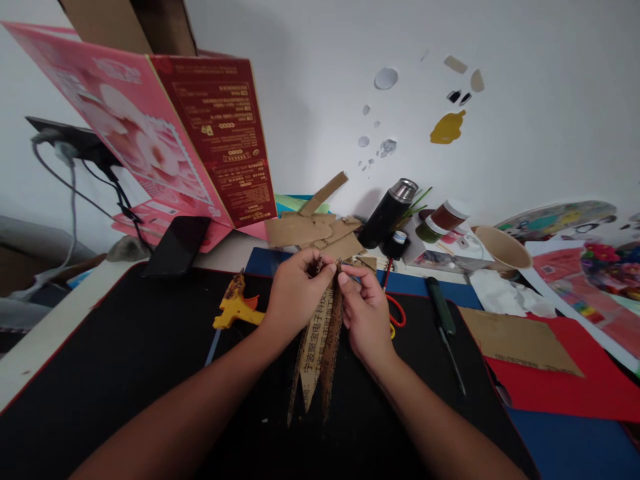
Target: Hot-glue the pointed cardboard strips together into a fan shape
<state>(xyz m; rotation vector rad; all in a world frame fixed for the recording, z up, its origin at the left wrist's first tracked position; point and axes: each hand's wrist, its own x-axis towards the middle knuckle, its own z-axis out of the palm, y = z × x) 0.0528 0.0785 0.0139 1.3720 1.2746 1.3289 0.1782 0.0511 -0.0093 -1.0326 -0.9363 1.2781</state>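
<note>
Covering most of the near desk, a large black mat (125, 347) with a thin red edge lies under both forearms. At the far left a big pink and dark red printed carton (165, 140) stands open against the white wall (525, 120), with a black phone (176, 245) leaning at its foot. To the right a red sheet (575, 387) carries a flat brown cardboard panel (515, 340), and beyond it sit a tan paper cup (503, 248) on its side and a black flask with a steel cap (387, 212), tilted.

A heap of brown cardboard offcuts (315, 230) lies at the far middle, just beyond the hands. Left of the hands a yellow glue gun (235, 308) rests on the mat; right of them lie a dark green-handled screwdriver (443, 317) and red-handled scissors (397, 310), partly hidden.

Between the hands is a bundle of long pointed cardboard strips with printed characters (317, 353). Its long axis runs near to far, the pointed tips hanging toward the person and the top ends gathered at the fingers. The left hand (295, 290) pinches those top ends from the left, thumb and fingers pressed together on them; the right hand (367, 310) pinches the rightmost strip from the right, thumb on top. Both hands touch the bundle, and the left closes round more of it.
</note>
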